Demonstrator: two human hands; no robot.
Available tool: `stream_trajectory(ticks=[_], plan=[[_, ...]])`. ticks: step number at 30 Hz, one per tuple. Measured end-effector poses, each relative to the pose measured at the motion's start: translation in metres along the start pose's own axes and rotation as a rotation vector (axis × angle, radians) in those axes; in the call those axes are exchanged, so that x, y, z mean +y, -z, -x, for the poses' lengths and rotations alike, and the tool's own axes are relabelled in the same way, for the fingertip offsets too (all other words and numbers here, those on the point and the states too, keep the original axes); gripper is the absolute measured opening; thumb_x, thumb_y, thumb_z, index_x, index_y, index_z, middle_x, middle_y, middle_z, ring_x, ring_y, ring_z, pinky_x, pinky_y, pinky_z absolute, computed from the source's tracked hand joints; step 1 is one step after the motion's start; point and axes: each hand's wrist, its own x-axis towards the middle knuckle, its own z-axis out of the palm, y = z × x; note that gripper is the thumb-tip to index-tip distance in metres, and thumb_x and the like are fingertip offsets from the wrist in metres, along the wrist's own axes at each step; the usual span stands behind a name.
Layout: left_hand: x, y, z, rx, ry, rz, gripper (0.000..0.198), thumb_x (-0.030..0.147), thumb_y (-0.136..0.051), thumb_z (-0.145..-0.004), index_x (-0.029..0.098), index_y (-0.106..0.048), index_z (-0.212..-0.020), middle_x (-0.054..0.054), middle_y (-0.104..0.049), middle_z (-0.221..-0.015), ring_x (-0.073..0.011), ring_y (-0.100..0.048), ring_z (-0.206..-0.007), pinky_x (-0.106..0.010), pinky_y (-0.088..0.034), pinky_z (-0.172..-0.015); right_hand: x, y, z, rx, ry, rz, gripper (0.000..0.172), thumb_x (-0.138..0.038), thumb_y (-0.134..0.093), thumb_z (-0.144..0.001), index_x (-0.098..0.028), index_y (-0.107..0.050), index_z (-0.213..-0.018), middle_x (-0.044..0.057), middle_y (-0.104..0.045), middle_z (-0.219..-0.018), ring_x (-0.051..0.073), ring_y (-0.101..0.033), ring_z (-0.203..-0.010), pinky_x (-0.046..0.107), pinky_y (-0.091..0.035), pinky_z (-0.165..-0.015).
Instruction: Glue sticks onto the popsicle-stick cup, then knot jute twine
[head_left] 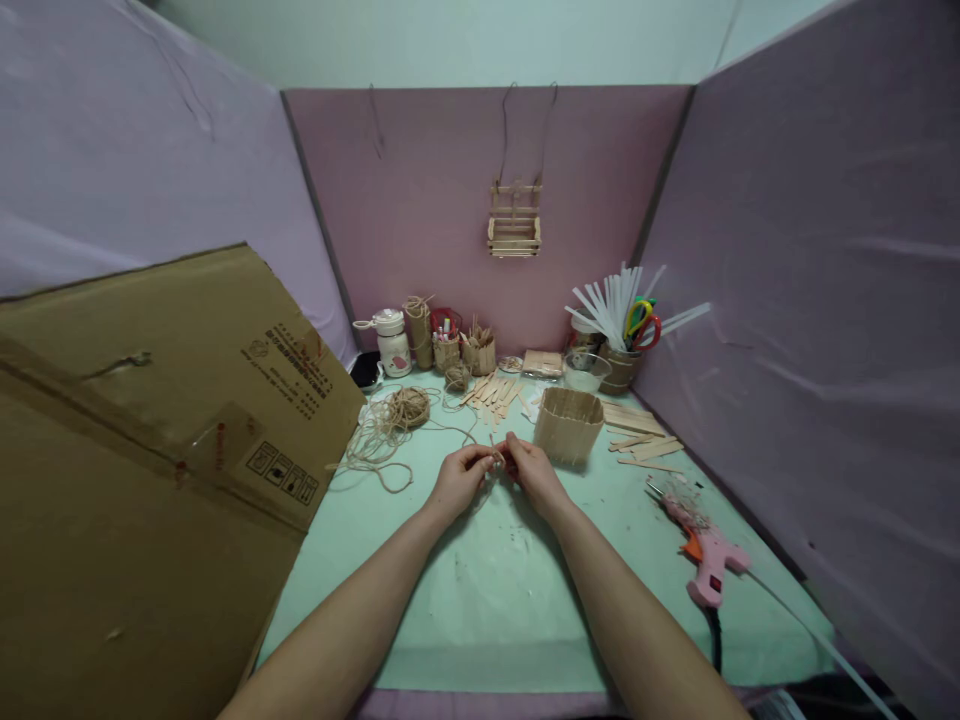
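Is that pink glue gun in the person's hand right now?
No, the pink glue gun lies on the green tabletop, apart from the left hand and right hand, whose fingers pinch twine.

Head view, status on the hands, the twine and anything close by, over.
Left hand, right hand: close together, both pinching twine. Twine's shape there: too small to tell. Nearest obstacle: tan container, beyond right hand.

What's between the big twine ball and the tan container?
Head view: loose wooden sticks, pale scraps by the container, and a twine strand nearer the ball.
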Motion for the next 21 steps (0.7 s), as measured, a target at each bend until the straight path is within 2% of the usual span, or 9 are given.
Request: stream_trajectory(ticks=[3, 6, 11, 15, 18, 21], plan=[[-0.0016, -0.0006, 0.0005, -0.028, -0.031, -0.044, 0.018, 0.029, -0.059, -0.073, 0.013, -0.067, -0.077, 0.001, -0.057, -0.061, -0.0084, -0.044, -0.052, -0.022, -0.035, -0.053, -0.0004, -0.0007, 0.0022, -0.051, -0.015, -0.036, 0.041, -0.056, -0.072, -0.064, -0.017, -0.064, -0.075, -0.002, -0.056, -0.06, 0.009, -0.043, -0.052, 0.022, -0.027, -0.048], [-0.0022, -0.0015, 0.0016, -0.043, -0.006, -0.079, 0.016, 0.028, -0.059, -0.073, 0.013, -0.066, -0.073, 0.002, -0.054, -0.056, -0.0094, -0.046, -0.053, -0.022, -0.036, -0.054, -0.0005, 0.0004, 0.0022, -0.058, 0.005, -0.091, 0.036, -0.048, -0.077, -0.06, -0.018, -0.06, -0.069, -0.004, -0.053, -0.057, 0.008, -0.04, -0.05, 0.022, -0.027, -0.048], [-0.0009, -0.0046, 0.0046, -0.139, 0.045, -0.06, 0.016, 0.029, -0.061, -0.072, 0.014, -0.067, -0.074, 0.002, -0.055, -0.057, -0.0094, -0.047, -0.052, -0.022, -0.037, -0.052, 0.0033, 0.0038, -0.0021, 0.08, 0.03, -0.093, 0.037, -0.05, -0.074, -0.061, -0.019, -0.054, -0.063, -0.006, -0.045, -0.05, 0.008, -0.034, -0.046, 0.024, -0.026, -0.047], [-0.0028, -0.0062, 0.0047, -0.157, 0.059, -0.037, 0.017, 0.031, -0.063, -0.071, 0.014, -0.067, -0.075, 0.0, -0.059, -0.063, -0.0087, -0.049, -0.052, -0.022, -0.037, -0.052, 0.0068, 0.0057, -0.006, 0.148, 0.044, -0.03, 0.037, -0.053, -0.068, -0.065, -0.019, -0.053, -0.064, -0.005, -0.044, -0.05, 0.01, -0.035, -0.046, 0.025, -0.029, -0.048], [-0.0058, -0.0044, 0.0028, -0.076, 0.001, -0.107, 0.019, 0.032, -0.062, -0.074, 0.015, -0.068, -0.079, -0.001, -0.063, -0.067, -0.0108, -0.052, -0.056, -0.024, -0.041, -0.056, 0.0072, 0.0074, -0.0059, 0.197, 0.098, 0.211, 0.031, -0.049, -0.058, -0.075, -0.019, -0.054, -0.067, 0.0, -0.052, -0.058, 0.013, -0.042, -0.052, 0.028, -0.035, -0.054], [-0.008, -0.0002, 0.0009, 0.083, -0.157, -0.276, 0.017, 0.029, -0.06, -0.078, 0.016, -0.07, -0.08, -0.004, -0.068, -0.078, -0.0153, -0.059, -0.072, -0.028, -0.045, -0.07, 0.0051, 0.0067, -0.0006, 0.27, 0.309, 0.508, 0.018, -0.035, -0.052, -0.08, -0.018, -0.057, -0.078, 0.005, -0.058, -0.074, 0.018, -0.051, -0.066, 0.032, -0.041, -0.066]])
